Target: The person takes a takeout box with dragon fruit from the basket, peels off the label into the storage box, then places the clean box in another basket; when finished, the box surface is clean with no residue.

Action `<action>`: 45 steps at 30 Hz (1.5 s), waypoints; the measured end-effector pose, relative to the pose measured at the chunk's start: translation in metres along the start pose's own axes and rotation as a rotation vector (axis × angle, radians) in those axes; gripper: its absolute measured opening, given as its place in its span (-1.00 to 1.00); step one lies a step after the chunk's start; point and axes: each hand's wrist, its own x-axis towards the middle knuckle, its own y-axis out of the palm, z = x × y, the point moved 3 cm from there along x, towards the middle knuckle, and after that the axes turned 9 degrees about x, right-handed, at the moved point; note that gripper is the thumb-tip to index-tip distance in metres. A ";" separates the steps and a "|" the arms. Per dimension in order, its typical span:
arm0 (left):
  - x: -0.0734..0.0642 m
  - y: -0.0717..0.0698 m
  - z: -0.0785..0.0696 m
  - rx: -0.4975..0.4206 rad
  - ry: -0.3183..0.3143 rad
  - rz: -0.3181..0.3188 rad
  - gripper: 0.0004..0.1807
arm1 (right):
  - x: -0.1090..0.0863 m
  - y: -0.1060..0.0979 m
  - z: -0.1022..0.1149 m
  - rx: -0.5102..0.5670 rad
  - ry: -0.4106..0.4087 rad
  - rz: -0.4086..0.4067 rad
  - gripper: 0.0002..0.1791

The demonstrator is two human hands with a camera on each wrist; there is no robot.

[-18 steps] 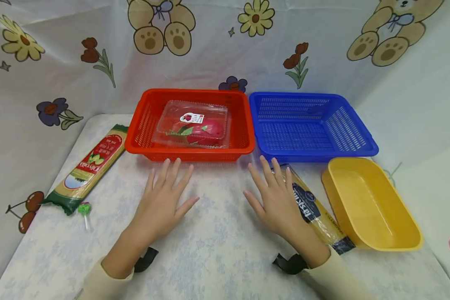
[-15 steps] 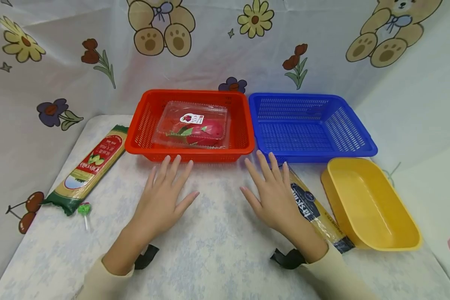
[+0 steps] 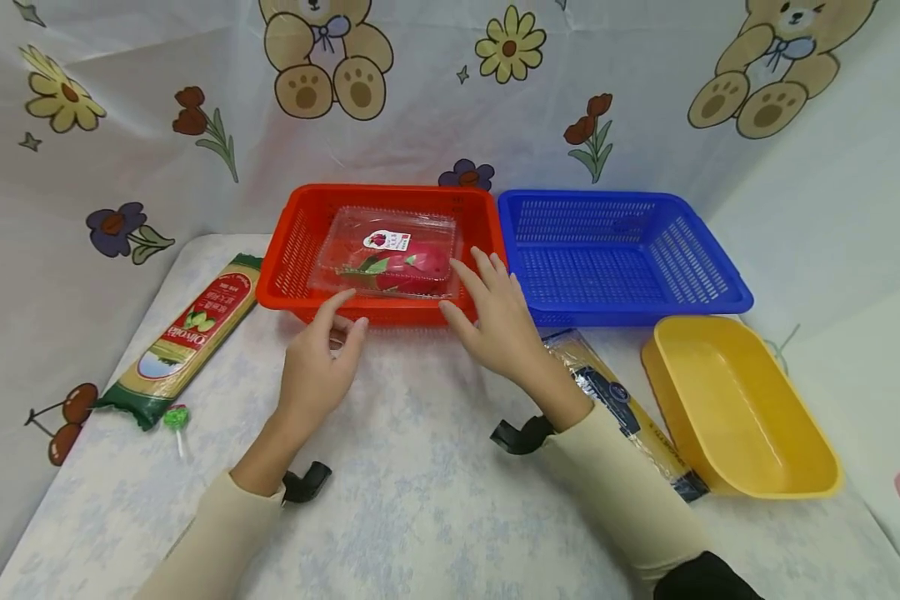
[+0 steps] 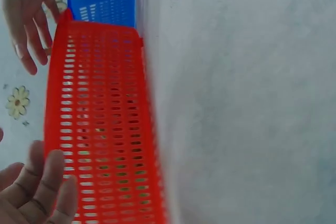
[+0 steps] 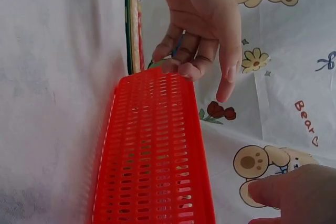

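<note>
A red basket [image 3: 375, 313] holds a clear plastic box [image 3: 337, 242] with a label and a pink dragon fruit [image 3: 420, 260] inside. At the basket's front rim, left of its middle, is my left hand [image 3: 315, 367], fingers loosely bent and holding nothing. The right wrist view shows that left hand [image 5: 202, 30] with fingertips right at the rim. My right hand [image 3: 501, 329] hangs over the basket's front right corner, fingers spread and relaxed. In the left wrist view the right hand [image 4: 30, 19] appears beside the basket's far end, with nothing in its grasp.
A blue basket [image 3: 630, 317] stands against the red one's right side. A yellow tub [image 3: 750, 400] and a spaghetti pack [image 3: 637, 425] lie to the right, the pack partly under my right arm. At left are another pasta pack [image 3: 187, 342] and a green lollipop [image 3: 176, 418].
Both hands have left their flat, spread pose. The right hand has moved left and forward over the red basket's corner; the left has moved slightly forward and bent its fingers at the rim.
</note>
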 end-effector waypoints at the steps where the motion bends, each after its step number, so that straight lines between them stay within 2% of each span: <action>1: 0.002 0.002 0.004 -0.049 -0.023 -0.018 -0.47 | 0.006 0.003 -0.001 0.026 0.010 -0.001 -0.28; 4: 0.007 0.007 0.016 -0.183 -0.096 -0.073 -0.52 | 0.021 0.011 -0.004 0.089 0.052 0.007 -0.32; 6: 0.007 0.003 0.012 -0.252 -0.142 -0.110 -0.55 | 0.031 0.016 -0.007 0.116 0.087 0.021 -0.33; 11: 0.006 -0.008 0.001 -0.355 -0.231 -0.189 -0.59 | 0.056 0.021 -0.016 0.170 0.202 0.033 -0.35; 15: 0.007 0.000 0.020 -0.432 -0.302 -0.220 -0.55 | 0.073 0.022 -0.024 0.254 0.296 0.032 -0.36; 18: 0.008 0.007 0.038 -0.448 -0.342 -0.244 -0.53 | 0.082 0.025 -0.030 0.321 0.365 0.042 -0.37; 21: 0.011 0.010 0.052 -0.421 -0.361 -0.289 -0.52 | 0.090 0.029 -0.036 0.421 0.440 0.061 -0.40; 26: 0.018 0.009 0.060 -0.414 -0.397 -0.329 -0.50 | 0.098 0.032 -0.046 0.711 0.586 0.069 -0.45; 28: 0.021 0.009 0.061 -0.411 -0.415 -0.338 -0.50 | 0.099 0.032 -0.049 0.787 0.628 0.066 -0.47; 31: 0.023 0.007 0.063 -0.403 -0.420 -0.368 -0.50 | 0.101 0.032 -0.051 0.826 0.645 0.073 -0.49; 35: 0.027 0.005 0.064 -0.413 -0.402 -0.394 -0.48 | 0.103 0.032 -0.050 0.838 0.626 0.079 -0.47; 41: 0.024 0.004 0.067 -0.410 -0.431 -0.419 -0.48 | 0.105 0.037 -0.045 0.792 0.613 0.151 -0.38; 45: 0.023 0.005 0.067 -0.417 -0.425 -0.420 -0.48 | 0.106 0.038 -0.045 0.770 0.618 0.158 -0.39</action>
